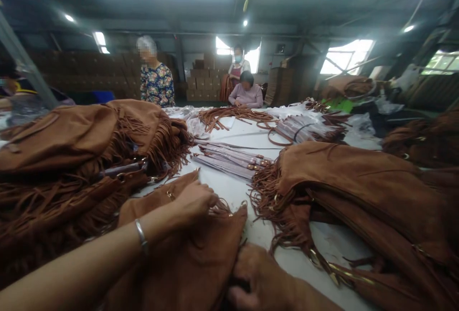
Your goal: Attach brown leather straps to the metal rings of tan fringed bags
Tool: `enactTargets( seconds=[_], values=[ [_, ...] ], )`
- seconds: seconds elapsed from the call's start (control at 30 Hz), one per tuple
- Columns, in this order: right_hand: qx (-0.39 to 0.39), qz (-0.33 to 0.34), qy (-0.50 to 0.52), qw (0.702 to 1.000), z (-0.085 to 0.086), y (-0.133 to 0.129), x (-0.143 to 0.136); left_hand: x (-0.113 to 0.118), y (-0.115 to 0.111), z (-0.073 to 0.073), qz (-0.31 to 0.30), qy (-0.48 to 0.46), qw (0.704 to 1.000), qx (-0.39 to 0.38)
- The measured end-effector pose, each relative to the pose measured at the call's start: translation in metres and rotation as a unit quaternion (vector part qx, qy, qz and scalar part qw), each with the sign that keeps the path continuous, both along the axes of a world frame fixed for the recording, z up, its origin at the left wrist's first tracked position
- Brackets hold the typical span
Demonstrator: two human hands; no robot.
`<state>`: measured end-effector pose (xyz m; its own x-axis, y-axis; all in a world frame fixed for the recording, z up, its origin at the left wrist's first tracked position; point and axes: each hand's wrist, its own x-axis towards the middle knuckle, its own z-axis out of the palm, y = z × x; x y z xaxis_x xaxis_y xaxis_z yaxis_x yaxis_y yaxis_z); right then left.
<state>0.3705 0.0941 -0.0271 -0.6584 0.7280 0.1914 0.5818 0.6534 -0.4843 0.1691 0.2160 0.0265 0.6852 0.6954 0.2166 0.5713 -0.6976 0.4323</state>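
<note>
A brown suede bag (172, 263) with metal rings and fringe lies in front of me. My left hand (195, 201), with a silver bangle at its wrist, is closed on the bag's upper part, near the fringe. At the bag's right edge, my right hand (256, 272) is curled with its fingers bent round the edge. Its fingertips are partly hidden. Fringed brown bags (64, 134) are piled at the left, and another stack of brown bags (351, 167) lies at the right.
Wrapped straps (229, 160) lie mid-table, with loose brown straps (233, 115) behind. Across the white table (229, 191) a person (247, 94) sits, one in a floral top (158, 83) stands, and another stands farther back. Boxes (204, 83) are stacked behind.
</note>
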Motion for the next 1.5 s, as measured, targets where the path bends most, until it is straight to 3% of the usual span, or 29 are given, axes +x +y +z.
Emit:
enactTargets(
  seconds=[0.07,0.17,0.2,0.27,0.4,0.5,0.6,0.77,0.9,1.0,1.07,1.17,1.23,1.27,1.33,1.4,1.5],
  values=[
    [-0.034,-0.071,-0.040,0.996,0.027,0.032,0.014,0.015,-0.011,-0.018,-0.001,0.012,1.000,-0.005],
    [0.005,-0.258,-0.097,0.961,0.060,0.099,0.033,0.028,-0.026,-0.048,0.012,0.000,1.000,-0.026],
    [0.012,-0.282,-0.112,0.953,0.065,0.122,0.035,0.029,-0.027,-0.056,0.019,-0.013,0.999,-0.030],
    [0.017,-0.297,-0.138,0.945,0.064,0.166,0.031,0.026,-0.027,-0.069,0.026,-0.036,0.999,-0.030],
    [0.015,-0.290,-0.196,0.936,0.035,0.225,0.003,0.017,-0.018,-0.078,0.000,-0.050,0.999,-0.017],
    [0.017,-0.293,-0.228,0.928,0.015,0.251,-0.013,0.014,-0.015,-0.078,-0.011,-0.046,0.999,-0.006],
    [0.004,-0.287,-0.233,0.929,0.010,0.269,-0.014,0.013,-0.014,-0.076,-0.019,-0.049,0.999,-0.006],
    [-0.041,-0.266,-0.191,0.944,0.015,0.289,-0.004,0.013,-0.012,-0.073,-0.030,-0.030,0.999,-0.017],
    [-0.029,-0.277,-0.122,0.953,0.034,0.294,-0.012,0.013,-0.012,-0.074,-0.029,-0.077,0.996,-0.040],
    [-0.012,-0.285,-0.071,0.956,0.058,0.279,-0.025,0.012,-0.009,-0.072,0.004,-0.200,0.973,-0.117],
    [-0.008,-0.279,-0.043,0.959,0.073,0.251,-0.030,0.011,-0.003,-0.068,0.031,-0.306,0.928,-0.211],
    [0.001,-0.261,-0.015,0.965,0.080,0.184,-0.025,0.006,0.005,-0.055,0.060,-0.467,0.804,-0.364],
    [0.028,-0.274,-0.042,0.960,0.073,0.128,-0.014,0.002,0.007,-0.043,0.069,-0.554,0.718,-0.414],
    [0.041,-0.285,-0.060,0.956,0.067,0.101,-0.006,0.001,0.006,-0.036,0.068,-0.583,0.690,-0.424],
    [0.073,-0.290,-0.092,0.950,0.052,0.051,0.010,0.001,0.000,-0.025,0.064,-0.604,0.665,-0.435],
    [0.131,-0.266,-0.120,0.948,0.037,0.012,0.022,0.006,-0.012,-0.015,0.066,-0.590,0.667,-0.450],
    [0.203,-0.230,-0.164,0.938,0.024,-0.023,0.029,0.017,-0.036,-0.005,0.072,-0.560,0.681,-0.466]
  ],
)
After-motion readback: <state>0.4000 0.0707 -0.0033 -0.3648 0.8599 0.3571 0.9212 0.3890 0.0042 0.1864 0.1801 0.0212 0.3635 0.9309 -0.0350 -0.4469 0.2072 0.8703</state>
